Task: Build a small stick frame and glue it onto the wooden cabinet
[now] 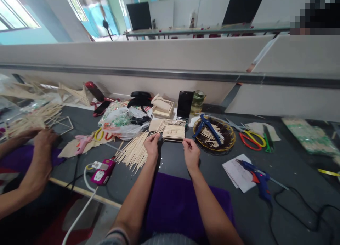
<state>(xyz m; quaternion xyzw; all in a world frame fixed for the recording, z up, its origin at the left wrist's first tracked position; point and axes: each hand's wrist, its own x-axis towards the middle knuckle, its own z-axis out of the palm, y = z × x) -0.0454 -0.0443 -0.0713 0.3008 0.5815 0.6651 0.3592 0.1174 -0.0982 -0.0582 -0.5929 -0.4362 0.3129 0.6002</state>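
A small model (174, 132) built of pale wooden sticks sits on the dark table before me, with a railing-like frame along its far side. My left hand (152, 146) is closed in a pinch at the model's near left side; whatever lies between its fingertips is too small to make out. At the near right corner, my right hand (191, 152) has thumb and forefinger pinched on the model's edge. Left of my left hand a fan of loose thin sticks (134, 151) lies spread. A purple cloth (175, 206) lies under my forearms.
Right of the model stands a round basket (233, 138) with short sticks and blue-handled cutters (205, 126). Beyond are scissors (251, 140), papers (240, 174) and a blue glue gun (256, 176). A phone (185, 104) stands behind. Leftward are a magenta power adapter (103, 171) and a co-worker's hands (45, 135).
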